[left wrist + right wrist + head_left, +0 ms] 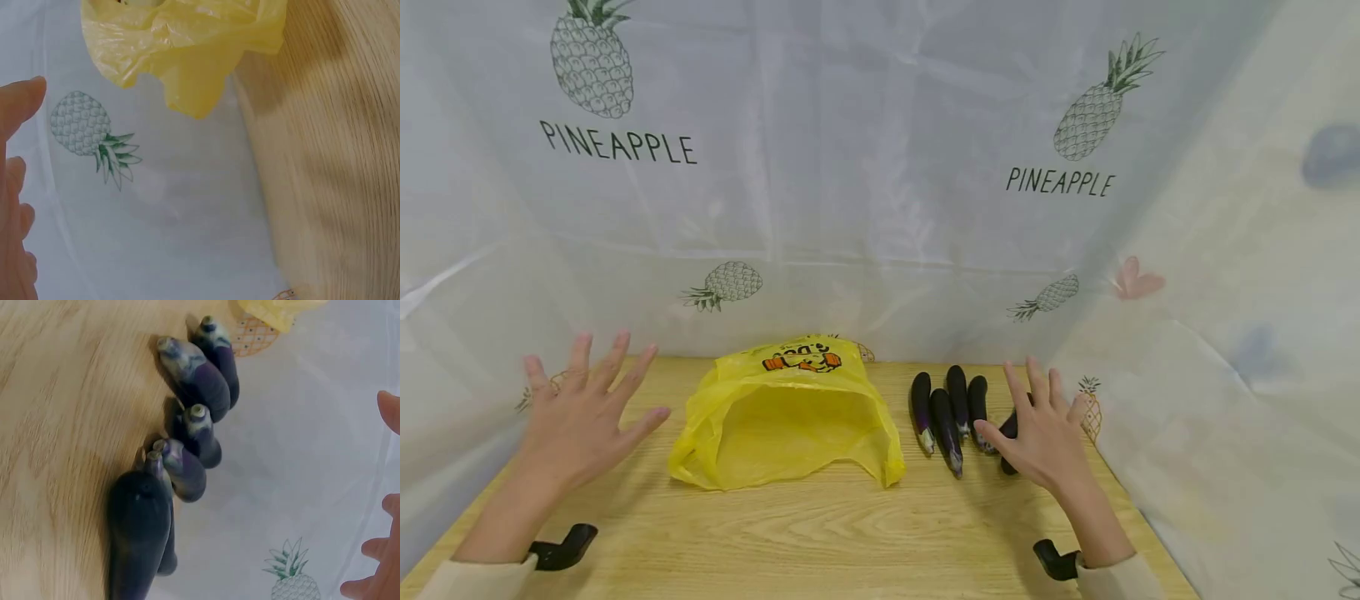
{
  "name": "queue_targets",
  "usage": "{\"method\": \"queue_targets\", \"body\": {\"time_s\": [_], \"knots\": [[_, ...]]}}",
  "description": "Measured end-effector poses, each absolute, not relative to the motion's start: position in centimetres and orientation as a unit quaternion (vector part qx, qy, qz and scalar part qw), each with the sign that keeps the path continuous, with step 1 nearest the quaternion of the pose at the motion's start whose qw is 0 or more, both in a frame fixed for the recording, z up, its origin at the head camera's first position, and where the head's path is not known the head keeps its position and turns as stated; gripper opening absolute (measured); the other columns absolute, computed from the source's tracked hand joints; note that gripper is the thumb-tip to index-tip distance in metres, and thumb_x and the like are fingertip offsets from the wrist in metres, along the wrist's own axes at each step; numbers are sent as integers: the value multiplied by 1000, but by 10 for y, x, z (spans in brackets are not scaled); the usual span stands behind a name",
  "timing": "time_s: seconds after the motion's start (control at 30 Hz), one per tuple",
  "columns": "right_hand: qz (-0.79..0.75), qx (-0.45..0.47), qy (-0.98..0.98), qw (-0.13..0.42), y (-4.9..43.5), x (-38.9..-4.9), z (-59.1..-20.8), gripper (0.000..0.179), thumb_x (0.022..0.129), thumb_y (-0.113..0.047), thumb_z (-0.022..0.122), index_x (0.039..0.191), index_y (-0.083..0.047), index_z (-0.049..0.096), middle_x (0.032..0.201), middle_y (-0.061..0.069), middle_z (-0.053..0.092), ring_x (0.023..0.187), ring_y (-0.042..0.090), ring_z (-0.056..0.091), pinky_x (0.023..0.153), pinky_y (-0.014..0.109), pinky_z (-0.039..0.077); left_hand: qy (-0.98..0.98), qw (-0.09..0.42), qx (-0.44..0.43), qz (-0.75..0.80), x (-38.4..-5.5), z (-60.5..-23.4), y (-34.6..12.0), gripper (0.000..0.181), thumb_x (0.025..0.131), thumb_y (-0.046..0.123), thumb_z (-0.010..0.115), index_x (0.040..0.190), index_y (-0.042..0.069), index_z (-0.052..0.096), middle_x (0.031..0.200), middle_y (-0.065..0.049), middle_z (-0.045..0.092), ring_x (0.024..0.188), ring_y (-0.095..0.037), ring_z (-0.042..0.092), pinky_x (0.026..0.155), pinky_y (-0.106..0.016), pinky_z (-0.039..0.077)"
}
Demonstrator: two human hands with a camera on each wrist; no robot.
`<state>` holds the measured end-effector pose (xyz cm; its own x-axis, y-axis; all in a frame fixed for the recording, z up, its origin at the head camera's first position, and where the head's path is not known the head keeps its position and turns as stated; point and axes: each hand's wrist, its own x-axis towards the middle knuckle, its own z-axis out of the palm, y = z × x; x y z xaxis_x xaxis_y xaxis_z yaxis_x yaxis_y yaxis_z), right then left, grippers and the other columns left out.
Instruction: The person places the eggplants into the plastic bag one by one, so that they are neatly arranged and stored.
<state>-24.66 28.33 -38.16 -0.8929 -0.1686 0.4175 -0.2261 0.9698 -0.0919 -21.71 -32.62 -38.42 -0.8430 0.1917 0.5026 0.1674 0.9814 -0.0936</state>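
Both hands spread; one yellow bag (pixel 797 421) between them, eggplants (pixel 957 400) just left of my right hand (pixel 1047 437).
My left hand (pixel 576 421) and right hand each hold thumb and fingers wide apart. The bag lies on the wooden table (pixel 805 542), right of my left hand; long axis running from hand to hand, mouth facing me. Eggplant count: head view at least five, the rightmost partly covered by my right hand; right wrist view six, including a large dark one (pixel 139 531) nearest that camera. Long axes run mostly away from me, pale stem ends toward me; the rightmost leans. Left wrist view catches the bag's hanging edge; right wrist view only its yellow corner.
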Motion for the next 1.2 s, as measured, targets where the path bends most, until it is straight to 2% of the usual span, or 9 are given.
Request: {"method": "queue_targets", "body": {"time_s": [0.27,0.43,0.63,0.77,1.0,1.2], "knots": [[87,110,-968,209,275,-251,-383,103,95,-69,64,173,-22,15,178,18,6,157,58,9,111,88,7,-955,268,-125,-1,-226,-389,-316,100,98,67,61,173,32,3,179,-6,-6,161,-43,-13,111,-77,-24],[103,117,-965,211,270,-256,-387,102,96,-67,66,172,-20,19,178,19,7,157,57,10,111,88,10,-951,270,-147,-11,-234,-392,-308,101,99,66,62,173,30,3,179,-7,-4,162,-45,-7,110,-85,-12],[131,122,-963,202,262,-260,-390,101,96,-63,68,172,-20,18,178,18,7,159,54,10,114,85,11,-941,284,-178,-47,-243,-398,-299,99,99,62,65,173,27,9,179,-10,3,161,-49,5,112,-87,2],[136,123,-962,205,257,-262,-393,101,96,-63,69,172,-21,18,177,18,9,159,52,12,116,82,13,-936,283,-195,-79,-247,-400,-293,98,98,56,69,173,24,14,178,-14,11,159,-51,14,114,-85,10],[143,129,-958,212,251,-267,-398,100,96,-61,70,172,-19,21,176,19,13,156,53,21,112,81,26,-926,287,-215,-121,-250,-404,-284,95,98,46,74,172,24,20,175,-16,22,152,-53,30,121,-73,20],[149,128,-960,202,246,-270,-402,101,96,-63,69,173,-25,16,177,18,11,157,52,21,109,80,33,-919,292,-218,-149,-253,-410,-278,94,95,40,80,171,23,27,173,-13,30,141,-55,43,104,-77,39]]}}
